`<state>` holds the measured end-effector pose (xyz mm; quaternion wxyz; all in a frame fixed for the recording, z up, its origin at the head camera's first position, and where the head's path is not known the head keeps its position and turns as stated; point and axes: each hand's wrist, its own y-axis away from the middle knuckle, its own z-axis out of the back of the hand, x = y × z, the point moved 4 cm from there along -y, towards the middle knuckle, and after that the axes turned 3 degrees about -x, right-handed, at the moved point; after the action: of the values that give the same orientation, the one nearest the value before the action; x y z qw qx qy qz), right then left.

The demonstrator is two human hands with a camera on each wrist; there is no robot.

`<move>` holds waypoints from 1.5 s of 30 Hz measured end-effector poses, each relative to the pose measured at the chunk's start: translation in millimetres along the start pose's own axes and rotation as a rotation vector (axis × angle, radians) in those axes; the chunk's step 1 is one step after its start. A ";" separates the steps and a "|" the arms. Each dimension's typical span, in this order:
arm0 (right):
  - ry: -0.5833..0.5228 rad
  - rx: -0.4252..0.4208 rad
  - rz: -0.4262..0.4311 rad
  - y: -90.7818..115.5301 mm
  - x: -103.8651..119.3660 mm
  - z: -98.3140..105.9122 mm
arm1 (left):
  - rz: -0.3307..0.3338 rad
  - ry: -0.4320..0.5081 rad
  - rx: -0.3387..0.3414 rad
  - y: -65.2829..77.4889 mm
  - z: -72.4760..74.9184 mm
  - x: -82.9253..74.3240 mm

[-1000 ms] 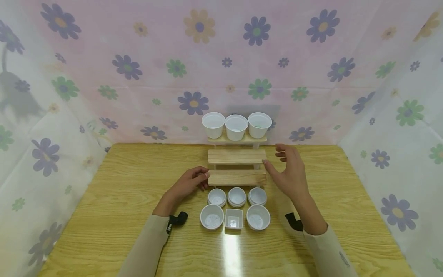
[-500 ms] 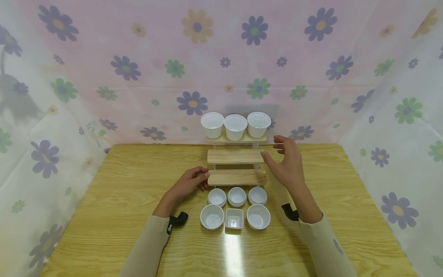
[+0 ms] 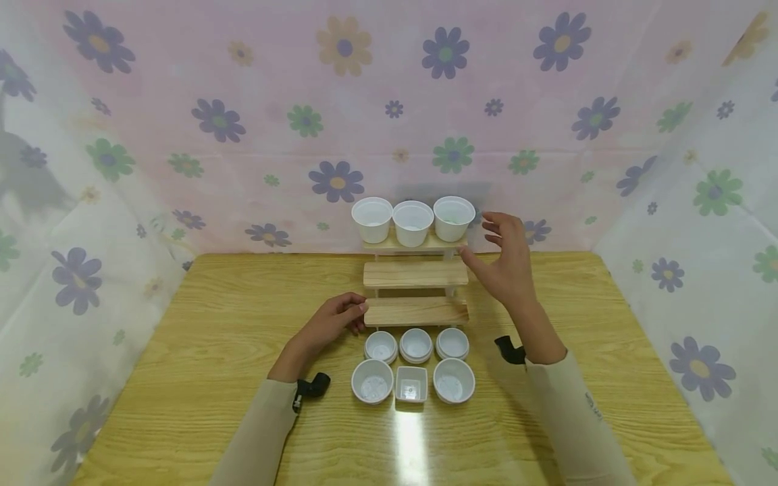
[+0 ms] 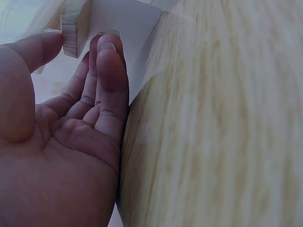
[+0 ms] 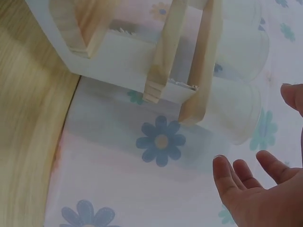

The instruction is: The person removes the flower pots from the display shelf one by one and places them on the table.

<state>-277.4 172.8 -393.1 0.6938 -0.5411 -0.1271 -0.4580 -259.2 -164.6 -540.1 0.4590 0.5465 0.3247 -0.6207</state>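
A three-tier wooden stand (image 3: 416, 312) with white side panels stands on the table against the backdrop. Three white plastic cups (image 3: 413, 226) sit in a row on its top tier; the middle and lowest tiers are bare. My left hand (image 3: 328, 324) rests at the left end of the lowest plank, its thumb tip against the wood and its other fingers loosely bent beside the white panel (image 4: 128, 33). Just right of the rightmost cup (image 3: 453, 221), my right hand (image 3: 510, 260) is raised, thumb and fingers spread apart and holding nothing. In the right wrist view its fingers (image 5: 225, 177) are apart from that cup.
In front of the stand, three small round white cups (image 3: 416, 345) form a row. Nearer still are two larger round white cups (image 3: 373, 383) with a square white cup (image 3: 411, 385) between them. A flowered cloth (image 3: 267, 169) surrounds the wooden table (image 3: 213, 351).
My right hand has moved up and away from beside the middle tier to beside the top tier. The left hand and all the cups have stayed in place.
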 end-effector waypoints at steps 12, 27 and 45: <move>-0.030 0.106 -0.054 -29.3 -3.5 -7.8 | 0.010 -0.018 -0.004 0.3 1.8 2.3; -0.006 0.198 -0.091 -45.1 -4.2 -15.8 | 0.013 0.007 -0.002 1.7 2.2 -0.1; -0.047 0.196 -0.148 -46.8 -8.8 -21.3 | -0.002 -0.007 0.007 -1.3 1.3 0.4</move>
<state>-325.2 158.9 -377.5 0.7046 -0.4701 -0.2270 -0.4806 -260.9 -165.4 -540.3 0.4579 0.5455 0.3214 -0.6241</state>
